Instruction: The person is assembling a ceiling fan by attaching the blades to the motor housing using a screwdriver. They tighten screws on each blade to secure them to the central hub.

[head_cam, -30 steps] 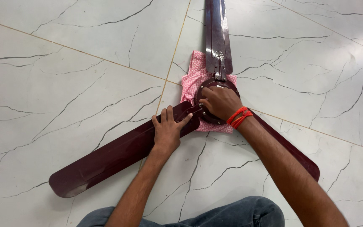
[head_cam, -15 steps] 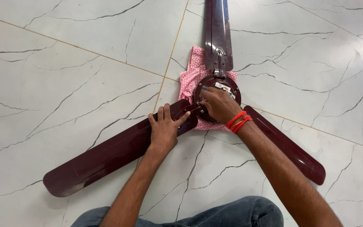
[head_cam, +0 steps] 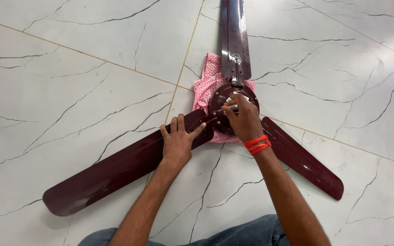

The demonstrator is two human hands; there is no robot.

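Marble floor (head_cam: 69, 91); fan blade (head_cam: 115, 173) under left hand (head_cam: 177, 142)

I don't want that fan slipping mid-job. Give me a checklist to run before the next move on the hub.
1. Left hand flat on the near-left blade, pinning it: ok.
2. Right hand on the motor hub: ok.
3. What the right fingers grip at the blade bracket: cannot tell, hidden by the hand.
4. Pink cloth under the hub as padding: ok.
5. All three blades lying flat on the marble floor: ok.
6. Far blade joined to the hub by its bracket: ok.
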